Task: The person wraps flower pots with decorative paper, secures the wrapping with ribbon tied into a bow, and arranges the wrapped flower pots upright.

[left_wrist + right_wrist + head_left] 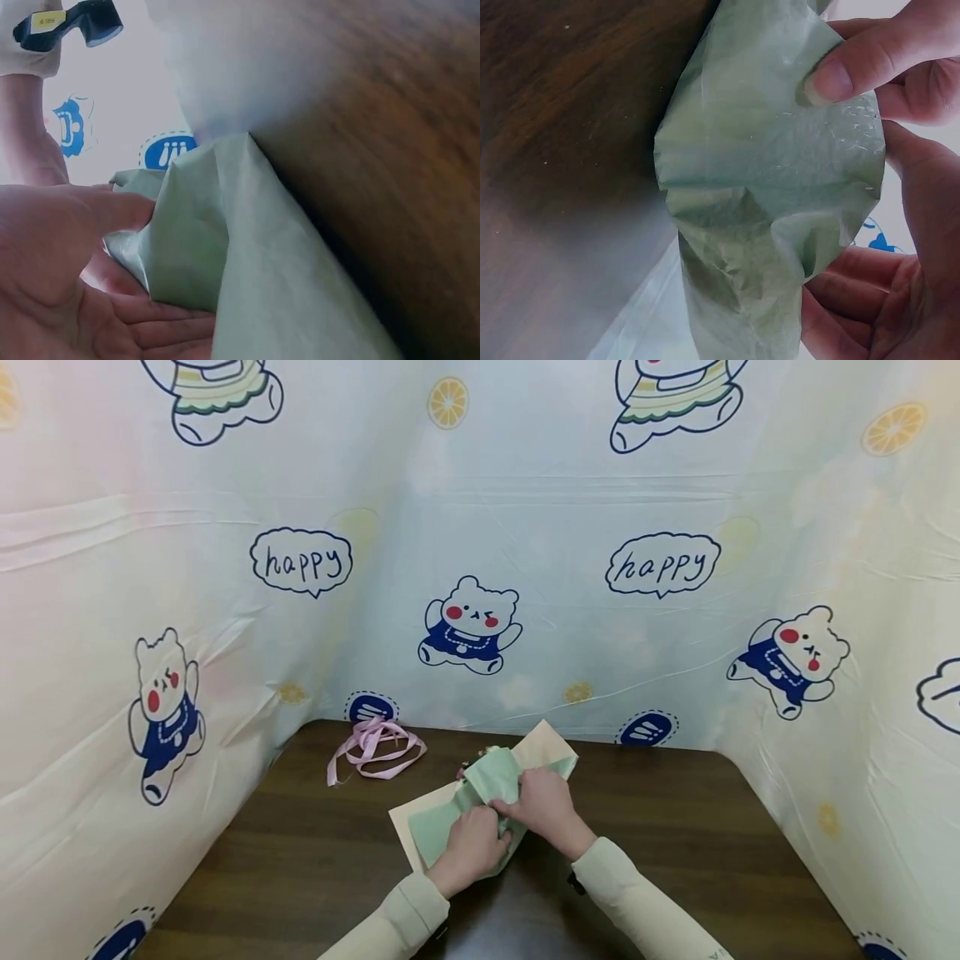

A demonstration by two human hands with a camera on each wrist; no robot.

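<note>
A pale green wrapping paper [495, 781] lies over a cream sheet [551, 745] on the brown table [300, 860], bunched round a small bouquet whose flower heads [474, 766] peek out at the far left. My left hand [474, 847] grips the gathered green paper [195, 247] near its lower end, thumb and fingers curled round the fold. My right hand [546, 806] pinches the same green paper [765, 195] just right of it, its thumb [855, 67] pressed on the crumpled sheet and the other fingers curled beneath it.
A loose pink ribbon [375, 747] lies at the table's back left. A cartoon bear curtain [472, 627] walls in the table on three sides. Bare wood shows left, right and in front of the paper.
</note>
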